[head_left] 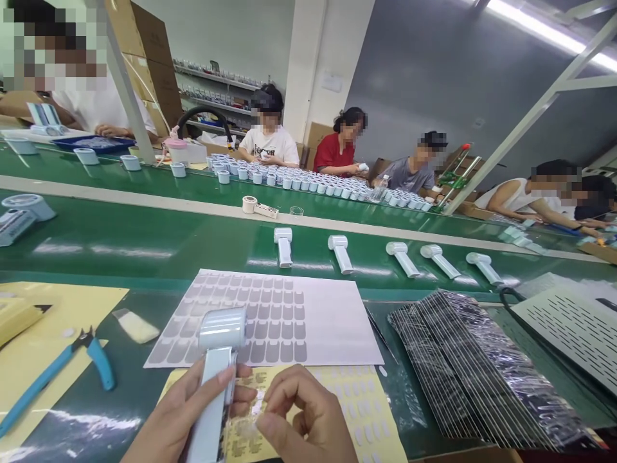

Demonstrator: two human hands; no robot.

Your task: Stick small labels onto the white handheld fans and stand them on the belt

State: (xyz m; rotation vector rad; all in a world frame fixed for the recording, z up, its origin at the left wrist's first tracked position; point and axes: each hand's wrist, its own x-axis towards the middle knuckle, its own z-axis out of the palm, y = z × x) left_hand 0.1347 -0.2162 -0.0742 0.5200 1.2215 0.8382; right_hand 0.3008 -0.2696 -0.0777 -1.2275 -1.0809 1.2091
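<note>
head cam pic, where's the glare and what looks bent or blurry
Head view: the ceiling strip light blows out white at top right, and its glare streaks the green belt and the shiny foil strips. The wide lens bows the belt edges. The left hand holding the small fan and the right hand look soft at the bottom edge.

Blue-handled pliers (72, 360) lie on a yellow sheet (29, 360) at the left of the green bench (144, 244). Five white handheld fans (283, 246) lie in a row beyond a white sheet of grey stickers (270, 318). Shiny black strips (477, 366) are stacked at the right.
</note>
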